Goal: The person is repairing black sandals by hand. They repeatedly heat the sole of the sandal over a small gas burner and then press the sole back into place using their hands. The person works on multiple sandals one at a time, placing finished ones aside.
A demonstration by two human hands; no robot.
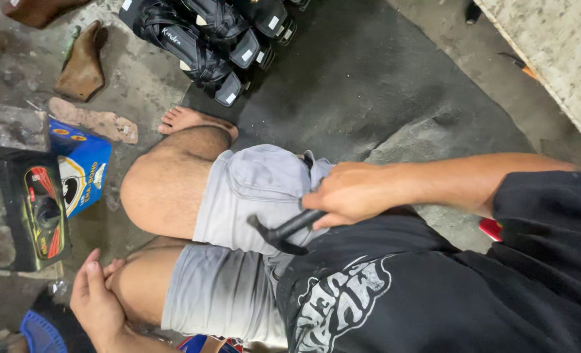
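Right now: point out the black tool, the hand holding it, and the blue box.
black tool [282, 230], head view, on the dark curved shaft below the fist.
right hand [350, 193], head view, on the back of the hand.
blue box [84, 171], head view, on its printed face.

A small shoe-repair or sandal-making workshop, set up on the ground. A row of finished black strapped sandals [202, 39] lies on a dark mat [369, 85] over a stained concrete floor [140, 85] — loose brown leather pieces [81, 65] and a cut sole shape [94, 121] are scattered beside them. A blue glue carton [81, 167] and a black tin [42, 212] sit near — the floor is the workplace.
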